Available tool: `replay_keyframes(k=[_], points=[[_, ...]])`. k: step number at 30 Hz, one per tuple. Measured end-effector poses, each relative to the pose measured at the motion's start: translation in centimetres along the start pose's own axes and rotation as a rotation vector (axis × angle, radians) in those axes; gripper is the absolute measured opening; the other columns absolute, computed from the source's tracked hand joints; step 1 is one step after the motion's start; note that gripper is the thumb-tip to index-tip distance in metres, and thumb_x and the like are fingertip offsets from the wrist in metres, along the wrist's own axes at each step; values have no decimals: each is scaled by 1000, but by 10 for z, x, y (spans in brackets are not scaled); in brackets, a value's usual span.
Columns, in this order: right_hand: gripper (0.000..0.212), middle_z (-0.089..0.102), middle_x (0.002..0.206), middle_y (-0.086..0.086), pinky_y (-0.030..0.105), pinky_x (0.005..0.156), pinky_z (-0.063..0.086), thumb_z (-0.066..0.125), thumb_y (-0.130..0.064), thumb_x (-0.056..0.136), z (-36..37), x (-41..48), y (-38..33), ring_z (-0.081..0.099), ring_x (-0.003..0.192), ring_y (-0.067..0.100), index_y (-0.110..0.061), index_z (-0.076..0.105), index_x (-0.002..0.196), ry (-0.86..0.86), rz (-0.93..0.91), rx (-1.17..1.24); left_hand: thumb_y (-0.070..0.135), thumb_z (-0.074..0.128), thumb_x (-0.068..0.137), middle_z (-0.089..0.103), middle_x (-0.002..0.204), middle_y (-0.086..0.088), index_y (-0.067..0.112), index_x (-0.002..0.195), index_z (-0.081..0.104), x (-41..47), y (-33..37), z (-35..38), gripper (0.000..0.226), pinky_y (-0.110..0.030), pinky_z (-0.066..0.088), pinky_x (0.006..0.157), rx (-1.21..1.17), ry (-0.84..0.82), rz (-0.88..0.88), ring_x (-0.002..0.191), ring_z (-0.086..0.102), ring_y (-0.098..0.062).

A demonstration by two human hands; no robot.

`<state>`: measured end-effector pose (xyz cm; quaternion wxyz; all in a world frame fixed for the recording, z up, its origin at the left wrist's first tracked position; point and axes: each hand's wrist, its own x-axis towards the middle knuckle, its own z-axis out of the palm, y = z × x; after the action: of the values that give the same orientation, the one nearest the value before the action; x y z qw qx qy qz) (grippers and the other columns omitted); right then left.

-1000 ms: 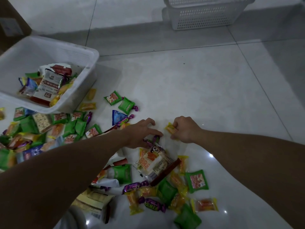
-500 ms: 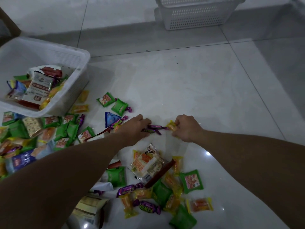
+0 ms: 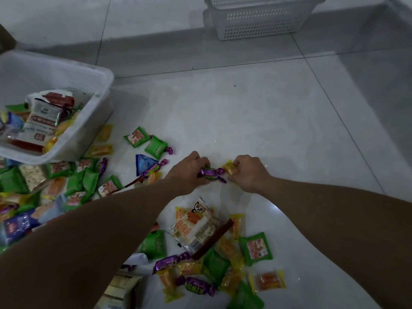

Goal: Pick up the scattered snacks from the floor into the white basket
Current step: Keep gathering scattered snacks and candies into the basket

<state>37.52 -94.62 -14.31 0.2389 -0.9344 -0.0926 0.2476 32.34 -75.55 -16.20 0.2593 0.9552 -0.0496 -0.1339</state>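
Gripping purple candy (image 3: 210, 173), left hand (image 3: 189, 170) nearly meets right hand (image 3: 249, 172), seemingly pinching a yellow sweet (image 3: 229, 167).

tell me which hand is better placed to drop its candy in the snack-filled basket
Left, probably: the left hand, gripping a purple candy, is nearer the white basket; the right hand, pinching a yellow candy, lies farther off.

On the panda packet (image 3: 196, 228), orange digits read "888", sideways, next to a barcode; the small print was illegible. The lower purple candy (image 3: 198, 287), below that packet, showed green "KEW…", last letters unclear. The purple twist (image 3: 153, 170) up-left of the packet had the same lettering. Held purple candy (image 3: 210, 173) in left hand (image 3: 189, 171) and yellow candy (image 3: 229, 168) in right hand (image 3: 249, 172): print too blurred. Red-band packet (image 3: 42, 123) in white basket (image 3: 104, 85), far up-left of the packet: characters were unreadable.
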Motion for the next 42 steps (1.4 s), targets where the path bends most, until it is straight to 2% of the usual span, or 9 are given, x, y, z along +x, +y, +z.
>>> replay_keyframes(k=[6, 10, 14, 18, 22, 26, 32, 38, 42], points=[[34, 64, 106, 14, 35, 84, 51, 74, -22, 78, -4, 1, 0, 61, 97, 30, -10, 62, 108, 61, 9, 31, 23, 73, 80, 54, 87, 2, 15, 94, 55, 6, 1, -8, 24, -32, 41, 67, -19, 29, -67, 80, 51, -19], [27, 66, 102, 16, 38, 82, 53, 70, -18, 80, -7, 3, -8, 62, 96, 34, -7, 64, 104, 104, -8, 11, 25, 71, 82, 60, 88, 1, 16, 99, 60, 5, 1, -17, 22, -35, 48, 71, -40, 33, -103, 85, 58, -22], [19, 69, 93, 18, 36, 77, 52, 65, -20, 85, -14, 5, -22, 63, 91, 35, -4, 69, 95, 157, -55, 3, 30, 72, 82, 64, 103, -4, 16, 113, 65, 3, -5, -34, 35, -31, 47, 80, -84, 156, -144, 93, 59, -22], [15, 69, 89, 17, 33, 73, 51, 66, -17, 83, -30, 10, -53, 63, 88, 34, -4, 69, 89, 218, -83, 37, 29, 72, 82, 64, 95, -6, 16, 105, 70, 1, -10, -72, 27, -26, 36, 69, -99, 266, -159, 89, 57, -22], [16, 70, 93, 14, 30, 77, 51, 70, -16, 81, -43, 16, -103, 64, 90, 29, -7, 68, 94, 261, -106, 151, 31, 72, 81, 59, 82, -4, 15, 93, 72, -4, -23, -122, 20, -27, 25, 62, -116, 388, -210, 83, 57, -24], [18, 69, 98, 13, 34, 83, 52, 70, -16, 82, -43, 20, -162, 64, 93, 28, -7, 68, 98, 258, -148, 227, 28, 74, 80, 61, 82, -6, 13, 95, 71, -22, -43, -172, 21, -31, 44, 68, -230, 509, -258, 75, 57, -21], [20, 69, 98, 9, 32, 80, 53, 70, -22, 84, -18, 24, -270, 64, 90, 25, -12, 65, 101, 184, -289, 270, 26, 80, 73, 64, 77, 1, 17, 88, 69, -63, -100, -232, 20, -28, 40, 64, -358, 717, -378, 70, 55, -16], [20, 69, 93, 6, 31, 77, 52, 67, -27, 87, 18, 34, -365, 64, 86, 22, -16, 62, 103, 101, -373, 298, 24, 83, 69, 60, 71, 5, 17, 85, 64, -112, -176, -265, 26, -25, 41, 57, -408, 811, -522, 64, 55, -14], [23, 69, 97, 4, 39, 90, 52, 66, -31, 87, 51, 49, -414, 64, 91, 23, -23, 58, 107, 50, -384, 262, 22, 82, 71, 61, 81, -1, 16, 91, 64, -139, -229, -274, 28, -30, 51, 63, -437, 864, -664, 73, 59, -21]])
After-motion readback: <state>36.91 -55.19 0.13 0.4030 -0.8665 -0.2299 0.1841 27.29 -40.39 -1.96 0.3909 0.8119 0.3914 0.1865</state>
